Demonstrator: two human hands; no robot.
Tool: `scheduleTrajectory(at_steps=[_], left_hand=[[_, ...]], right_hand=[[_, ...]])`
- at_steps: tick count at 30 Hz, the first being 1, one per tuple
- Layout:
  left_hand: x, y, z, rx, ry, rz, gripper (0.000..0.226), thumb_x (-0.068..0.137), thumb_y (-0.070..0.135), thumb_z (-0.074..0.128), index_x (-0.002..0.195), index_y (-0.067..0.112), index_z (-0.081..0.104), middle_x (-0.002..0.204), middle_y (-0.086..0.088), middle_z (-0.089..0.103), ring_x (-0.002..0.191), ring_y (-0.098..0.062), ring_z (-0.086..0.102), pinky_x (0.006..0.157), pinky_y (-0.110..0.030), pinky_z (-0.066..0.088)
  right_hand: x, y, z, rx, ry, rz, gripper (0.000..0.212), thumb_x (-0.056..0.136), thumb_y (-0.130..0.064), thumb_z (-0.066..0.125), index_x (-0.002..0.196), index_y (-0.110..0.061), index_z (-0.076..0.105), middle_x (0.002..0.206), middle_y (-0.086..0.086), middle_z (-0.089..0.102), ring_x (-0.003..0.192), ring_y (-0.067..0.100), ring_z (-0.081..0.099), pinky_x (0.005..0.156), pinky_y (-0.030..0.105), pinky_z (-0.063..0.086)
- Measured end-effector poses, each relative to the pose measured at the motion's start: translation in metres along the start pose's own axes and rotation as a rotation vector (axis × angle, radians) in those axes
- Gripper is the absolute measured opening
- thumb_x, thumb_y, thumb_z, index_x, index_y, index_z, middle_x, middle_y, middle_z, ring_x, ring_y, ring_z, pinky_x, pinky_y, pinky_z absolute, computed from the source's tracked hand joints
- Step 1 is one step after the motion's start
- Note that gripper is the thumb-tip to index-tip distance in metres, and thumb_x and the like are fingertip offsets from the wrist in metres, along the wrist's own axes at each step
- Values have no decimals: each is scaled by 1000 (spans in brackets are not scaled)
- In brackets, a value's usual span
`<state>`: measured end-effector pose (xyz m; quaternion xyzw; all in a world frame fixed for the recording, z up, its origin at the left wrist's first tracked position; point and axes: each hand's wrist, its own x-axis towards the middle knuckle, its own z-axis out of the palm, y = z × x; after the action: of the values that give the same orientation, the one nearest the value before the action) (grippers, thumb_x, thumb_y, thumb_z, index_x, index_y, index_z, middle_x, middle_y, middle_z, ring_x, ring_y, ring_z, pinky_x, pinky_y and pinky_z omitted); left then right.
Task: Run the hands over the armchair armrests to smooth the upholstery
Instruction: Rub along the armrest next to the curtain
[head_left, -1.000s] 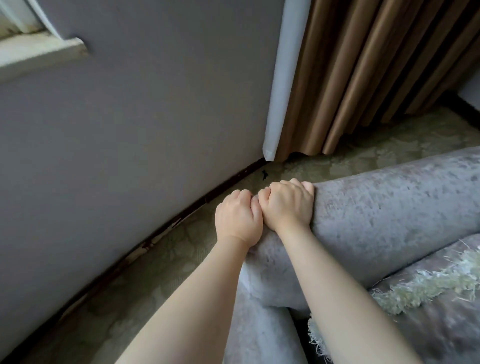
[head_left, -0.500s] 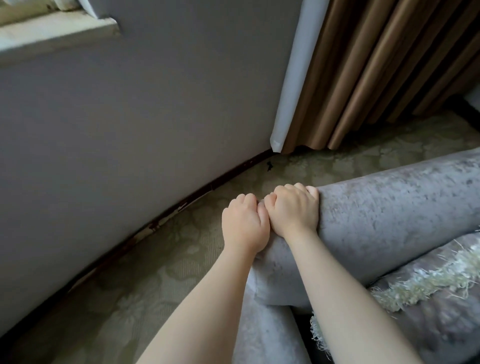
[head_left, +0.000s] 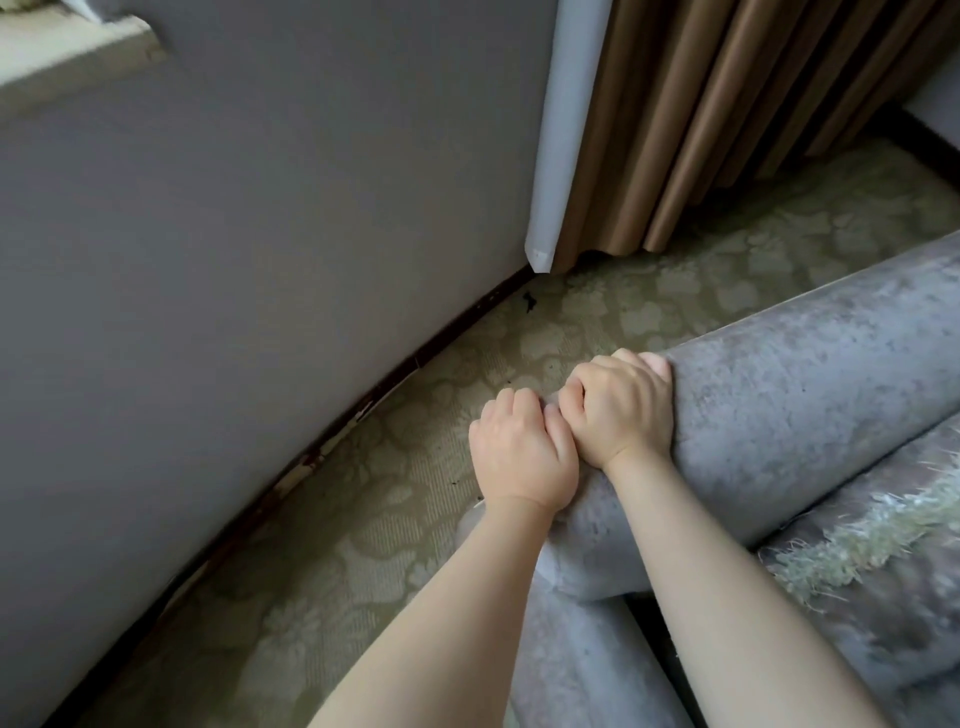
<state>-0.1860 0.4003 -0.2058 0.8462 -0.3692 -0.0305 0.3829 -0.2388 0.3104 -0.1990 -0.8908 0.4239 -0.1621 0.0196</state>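
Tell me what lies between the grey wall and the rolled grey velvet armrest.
Head view: patterned olive carpet, edged by a dark skirting strip at the grey wall, reaches the grey velvet armrest.

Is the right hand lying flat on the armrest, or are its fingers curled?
Curled: the right hand bends its fingers over the far side of the armrest; its knuckles stand up.

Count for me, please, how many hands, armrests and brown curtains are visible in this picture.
Hands: 2, left hand and right hand.
Armrests: 1, the grey armrest both hands grip.
Brown curtains: 1, the brown curtain.
Total: 4.
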Motion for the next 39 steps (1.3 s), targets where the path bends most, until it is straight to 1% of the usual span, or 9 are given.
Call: scheduleTrajectory(at_steps=[3,7,10,15,20,24,31,34,39], left_hand=[[0,0,1,10,6,13,32,83,34,24,64,13,40,67,-7,51,63,-27,46,59,-35,30],[-2,2,0,59,-18,-25,51,82,39,19,72,5,55,76,-7,57,72,-27,51,66,-41,38],[-3,7,0,105,-4,-70,48,86,35,24,78,4,59,80,-8,59,76,-27,53,71,-42,40],[-23,27,-2,160,-3,-162,28,93,26,36,74,8,48,80,-7,54,80,-29,51,69,-41,40],[-73,29,-20,171,-18,-182,29,94,27,34,78,8,47,83,-8,55,83,-30,51,74,-42,40],[-86,14,-32,175,-32,-164,42,87,33,24,82,5,55,85,-8,57,82,-29,51,73,-42,39],[-78,-1,-22,87,25,-90,28,87,30,28,69,12,40,74,-9,55,70,-30,48,61,-38,34],[-77,1,-24,83,23,-69,34,83,36,16,68,13,36,73,-9,53,69,-30,46,60,-36,30],[-74,0,-20,77,64,-46,35,82,34,23,66,10,43,70,-11,54,64,-32,48,58,-34,27]], right_hand=[[0,0,1,10,3,4,45,77,-33,26,57,-15,62,61,1,60,71,24,51,80,35,29],[0,-1,0,54,4,-1,44,77,-32,27,55,-13,59,61,3,61,71,25,51,81,37,32],[-1,3,0,75,-29,-14,40,79,-29,33,60,-13,64,66,4,64,75,26,53,82,37,30],[-16,13,-15,46,-100,-109,41,88,-29,33,70,-14,66,80,5,67,86,25,54,81,39,29],[-63,12,-32,6,-145,-150,39,89,-28,33,75,-14,66,86,4,67,90,25,54,82,37,29],[-77,-6,-30,-14,-164,-142,38,87,-28,34,72,-14,66,81,3,67,86,24,53,84,36,30],[-70,-10,-18,11,-39,-70,53,75,-35,15,60,-15,63,67,1,63,75,22,48,80,34,28],[-69,-9,-19,4,-29,-70,54,75,-34,15,60,-15,63,65,1,62,74,21,48,79,33,28],[-67,-9,-18,24,5,-79,48,76,-32,23,56,-14,63,61,2,60,69,23,49,77,35,30]])
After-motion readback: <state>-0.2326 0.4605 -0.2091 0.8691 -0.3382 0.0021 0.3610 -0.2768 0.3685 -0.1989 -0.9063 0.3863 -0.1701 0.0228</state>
